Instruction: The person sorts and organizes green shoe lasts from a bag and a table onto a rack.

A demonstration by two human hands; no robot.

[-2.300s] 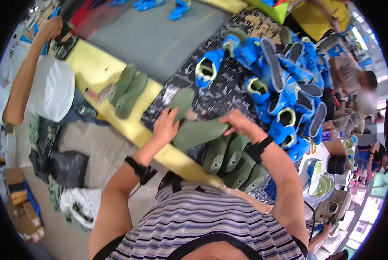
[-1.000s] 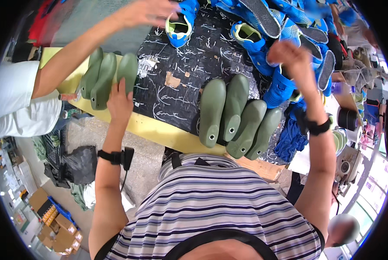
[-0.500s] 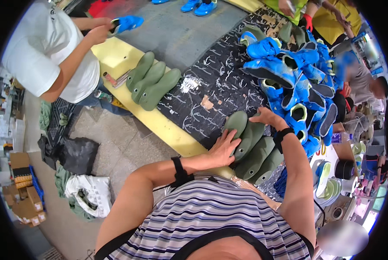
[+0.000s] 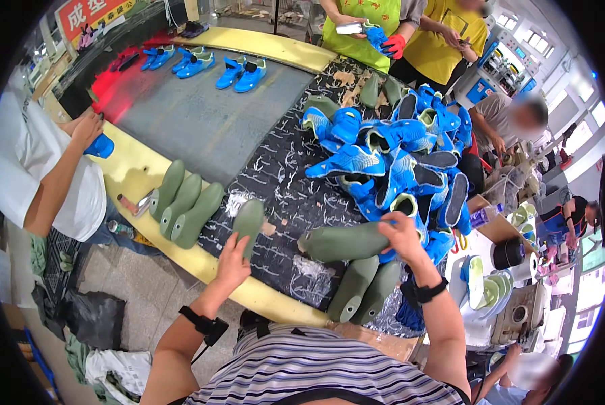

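Each of my hands grips a dark green shoe last. My left hand (image 4: 233,262) is closed on one last (image 4: 250,221), held toe up over the dark table, to the right of a row of three lasts (image 4: 202,212). My right hand (image 4: 403,237) is closed round the end of another last (image 4: 346,243), which lies sideways in front of the blue shoe heap. Just below that one, two more lasts (image 4: 353,289) rest side by side at the table's near edge.
A big pile of blue shoes (image 4: 410,145) covers the right of the table. Blue shoe pairs (image 4: 248,75) stand on the grey belt (image 4: 201,121) beyond. A person in white (image 4: 52,175) at left holds a blue shoe. Others stand at the far side. A yellow edge strip (image 4: 255,295) borders the table.
Both hands have lifted lasts from the near group. My left hand has carried its last leftward, toward the row of three; my right hand has turned its last sideways. The view has shifted.
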